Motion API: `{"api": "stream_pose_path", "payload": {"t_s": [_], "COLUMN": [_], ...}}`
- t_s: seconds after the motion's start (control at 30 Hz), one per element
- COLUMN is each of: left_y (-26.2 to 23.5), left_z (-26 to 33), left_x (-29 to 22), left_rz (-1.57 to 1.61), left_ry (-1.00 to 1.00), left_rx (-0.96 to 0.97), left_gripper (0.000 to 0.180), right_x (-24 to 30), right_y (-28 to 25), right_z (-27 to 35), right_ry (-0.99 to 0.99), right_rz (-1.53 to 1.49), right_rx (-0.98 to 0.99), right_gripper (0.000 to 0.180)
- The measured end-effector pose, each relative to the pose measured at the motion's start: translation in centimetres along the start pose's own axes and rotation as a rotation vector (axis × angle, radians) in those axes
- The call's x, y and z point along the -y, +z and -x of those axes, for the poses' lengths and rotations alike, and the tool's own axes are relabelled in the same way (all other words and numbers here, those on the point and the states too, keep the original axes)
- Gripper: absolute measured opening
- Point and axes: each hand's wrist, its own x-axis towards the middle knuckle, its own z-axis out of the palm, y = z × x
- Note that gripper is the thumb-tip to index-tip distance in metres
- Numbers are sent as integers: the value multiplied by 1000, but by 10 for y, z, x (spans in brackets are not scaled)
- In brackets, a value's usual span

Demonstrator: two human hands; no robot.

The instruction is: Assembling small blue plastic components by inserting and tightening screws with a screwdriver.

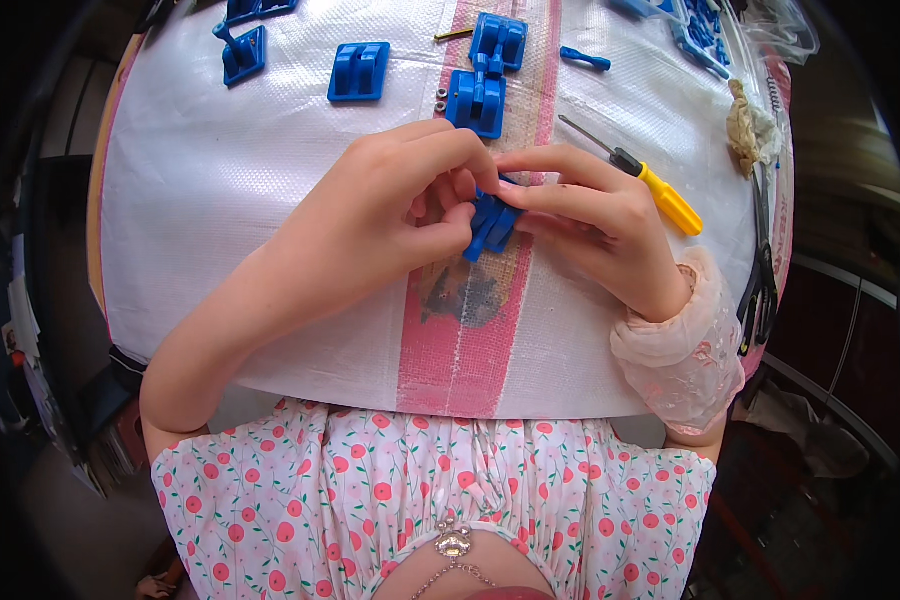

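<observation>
Both my hands meet over the middle of the table around a small blue plastic bracket (492, 228), partly hidden by the fingers. My left hand (400, 195) pinches it from the left with thumb and fingertips. From the right, my right hand (600, 205) grips its upper edge between thumb and fingers. Just beyond my hands stand two similar blue brackets, the nearer one (477, 105) and the farther one (500, 40), with a blue lever piece (485, 70) lying across them. Two small nuts (441, 101) sit to the left of the nearer bracket.
A screwdriver (670, 198) with a yellow handle lies right of my right hand. Farther off are a brass-coloured screw (454, 34), a loose blue lever (585, 59), more blue brackets (359, 71), and a tray of blue parts (705, 45). Black-handled scissors (763, 270) rest at the right edge.
</observation>
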Motion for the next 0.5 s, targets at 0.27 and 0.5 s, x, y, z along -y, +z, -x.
{"api": "stream_pose_path", "payload": {"t_s": [0.27,0.5], "left_y": [0,-4], "left_z": [3,0], "left_x": [-2,1], "left_rz": [94,206], "left_ry": [-47,-120], "left_rx": [-33,-9], "left_gripper": [17,14], "right_x": [0,4], "right_y": [1,0], "right_z": [3,0], "right_ry": [-53,-73], "right_rz": [192,260], "right_rx": [-15,-63], "right_gripper": [35,29]}}
